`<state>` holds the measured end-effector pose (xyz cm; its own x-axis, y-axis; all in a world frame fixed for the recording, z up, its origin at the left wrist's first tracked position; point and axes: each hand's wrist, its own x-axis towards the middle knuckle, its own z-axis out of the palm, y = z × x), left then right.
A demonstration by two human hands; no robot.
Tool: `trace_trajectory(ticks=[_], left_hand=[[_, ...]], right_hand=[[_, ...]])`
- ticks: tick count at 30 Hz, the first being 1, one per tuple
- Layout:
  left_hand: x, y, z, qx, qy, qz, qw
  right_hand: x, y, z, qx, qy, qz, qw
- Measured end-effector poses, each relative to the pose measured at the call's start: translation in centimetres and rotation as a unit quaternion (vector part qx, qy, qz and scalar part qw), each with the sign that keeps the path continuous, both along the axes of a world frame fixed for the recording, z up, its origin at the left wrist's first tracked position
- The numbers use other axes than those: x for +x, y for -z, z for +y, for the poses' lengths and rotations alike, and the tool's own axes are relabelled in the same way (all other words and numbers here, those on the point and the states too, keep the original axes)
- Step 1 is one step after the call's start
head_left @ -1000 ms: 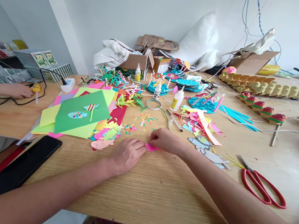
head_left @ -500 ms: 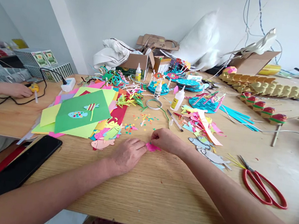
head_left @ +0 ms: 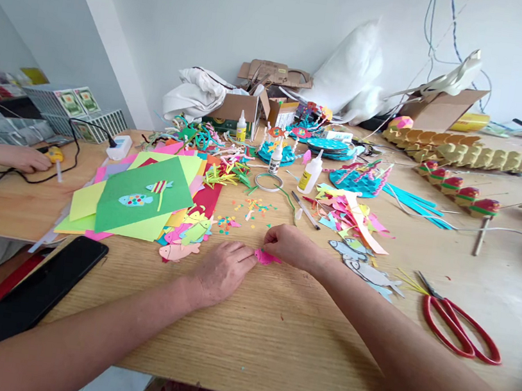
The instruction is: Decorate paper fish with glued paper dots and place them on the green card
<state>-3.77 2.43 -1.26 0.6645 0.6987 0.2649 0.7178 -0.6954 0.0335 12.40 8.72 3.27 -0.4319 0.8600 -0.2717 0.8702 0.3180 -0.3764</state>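
Note:
A small bright pink paper fish [head_left: 268, 258] lies on the wooden table between my hands. My left hand [head_left: 225, 272] rests flat beside it, fingers stretched out and fingertips at its left end. Over the fish, my right hand [head_left: 290, 246] has its fingers bent together in a pinch; whatever they hold is hidden. Just beyond are loose coloured paper dots [head_left: 228, 224]. Several cut-out paper fish lie left of my left hand, among them a peach one [head_left: 179, 251]. Grey-blue paper fish [head_left: 367, 272] are to the right of my right hand.
Red-handled scissors [head_left: 461, 327] lie at the right, a black phone [head_left: 38, 293] at the left. Coloured sheets [head_left: 107, 219] are stacked left of centre. Glue bottles [head_left: 310, 173], a tape ring [head_left: 268, 182] and paper scraps [head_left: 355, 215] stand farther back. Another person's hand [head_left: 33, 159] is at far left.
My hands and the pink paper fish have stayed in place. At far left, the other person's hand has shifted slightly left and down.

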Motion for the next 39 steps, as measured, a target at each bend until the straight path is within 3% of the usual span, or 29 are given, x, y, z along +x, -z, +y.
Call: trace_trajectory(ticks=[39], left_hand=[[-0.02, 0.09, -0.03, 0.003, 0.004, -0.008, 1.000]], right_hand=[[-0.11, 0.15, -0.15, 0.043, -0.004, -0.031, 0.999]])
